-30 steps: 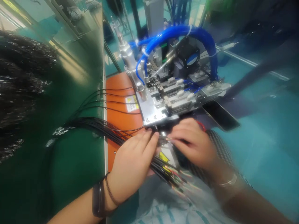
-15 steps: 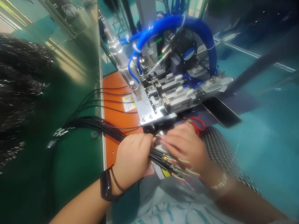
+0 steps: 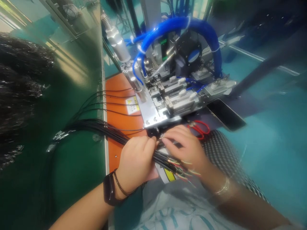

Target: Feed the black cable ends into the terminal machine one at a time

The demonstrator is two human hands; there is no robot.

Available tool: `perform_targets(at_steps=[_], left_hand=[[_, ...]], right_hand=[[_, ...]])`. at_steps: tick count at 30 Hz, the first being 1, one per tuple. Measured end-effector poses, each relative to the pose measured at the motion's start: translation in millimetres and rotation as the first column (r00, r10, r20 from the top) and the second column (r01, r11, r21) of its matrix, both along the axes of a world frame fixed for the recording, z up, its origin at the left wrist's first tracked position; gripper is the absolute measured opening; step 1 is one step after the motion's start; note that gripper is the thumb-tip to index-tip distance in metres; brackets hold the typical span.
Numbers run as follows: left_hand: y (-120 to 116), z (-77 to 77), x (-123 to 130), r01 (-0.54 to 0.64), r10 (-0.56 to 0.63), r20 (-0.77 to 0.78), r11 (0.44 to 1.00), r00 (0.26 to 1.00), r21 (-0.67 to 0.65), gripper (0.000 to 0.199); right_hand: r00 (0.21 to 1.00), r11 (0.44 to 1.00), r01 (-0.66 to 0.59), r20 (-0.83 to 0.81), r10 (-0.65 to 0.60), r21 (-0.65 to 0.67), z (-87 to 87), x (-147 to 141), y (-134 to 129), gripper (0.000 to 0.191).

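Note:
My left hand (image 3: 139, 156) is closed around a bundle of black cables (image 3: 112, 132). The cables come in from the left over the orange base, and their stripped ends with thin coloured wires (image 3: 182, 171) stick out past my fist. My right hand (image 3: 185, 145) is pinched close to my left thumb, its fingertips on a small light-coloured wire end (image 3: 162, 136) of one cable, partly hidden by the fingers. Just beyond both hands stands a machine (image 3: 165, 95) with metal slides, and one single cable runs along its front edge toward my fingers.
Red-handled scissors (image 3: 200, 129) lie beyond my right hand, with a phone (image 3: 226, 114) farther right. A thick blue hose (image 3: 182, 23) arches over the machine. The orange base (image 3: 117, 83) carries a warning label (image 3: 132, 105). Checked cloth (image 3: 223, 150) is at right.
My right hand has shifted slightly left, and its fingers are drawn in closer to my left thumb. More of the red scissor handles shows. My left hand keeps its hold on the cables.

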State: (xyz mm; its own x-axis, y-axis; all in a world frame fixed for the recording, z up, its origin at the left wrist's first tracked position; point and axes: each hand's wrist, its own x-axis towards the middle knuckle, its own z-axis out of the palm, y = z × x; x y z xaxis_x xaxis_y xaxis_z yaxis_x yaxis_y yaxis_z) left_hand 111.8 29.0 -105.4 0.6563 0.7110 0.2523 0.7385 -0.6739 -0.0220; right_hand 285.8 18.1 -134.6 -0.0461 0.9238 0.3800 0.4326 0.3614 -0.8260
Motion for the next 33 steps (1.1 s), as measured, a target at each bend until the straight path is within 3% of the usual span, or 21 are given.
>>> perform_targets(at_steps=[6, 9, 14, 20, 24, 29, 33], left_hand=[[1, 3.0, 0, -0.001, -0.009, -0.062, 0.987, 0.998, -0.158, 0.036], [1, 2.4, -4, 0.028, -0.031, -0.012, 0.984, 0.999, -0.176, 0.041], [3, -0.4, -8, 0.095, -0.086, 0.069, 0.986, 0.994, -0.138, 0.037], [5, -1.6, -5, 0.100, -0.100, 0.005, 0.985, 0.995, -0.141, 0.034], [5, -2.4, -5, 0.096, -0.100, -0.024, 0.985, 0.995, -0.143, 0.033], [5, -0.7, -5, 0.085, -0.094, -0.053, 0.985, 0.994, -0.152, 0.034], [3, 1.0, -4, 0.114, -0.129, -0.094, 0.983, 0.987, -0.144, 0.035]], right_hand=[[0.986, 0.997, -0.061, 0.157, 0.054, 0.038, -7.1, 5, 6, 0.009], [0.974, 0.998, -0.039, 0.222, 0.046, -0.039, -8.7, 10, 7, 0.011], [0.995, 0.931, -0.073, 0.040, 0.094, -0.358, -6.7, 21, 7, 0.014], [0.987, 0.821, -0.140, -0.148, 0.069, -0.553, -7.3, 24, 9, 0.016], [0.984, 0.809, -0.142, -0.168, 0.054, -0.571, -9.9, 21, 11, 0.013], [0.990, 0.828, -0.090, -0.141, 0.013, -0.554, -12.9, 18, 12, 0.011], [0.975, 0.846, -0.087, -0.218, -0.035, -0.526, -14.6, 17, 11, 0.009]])
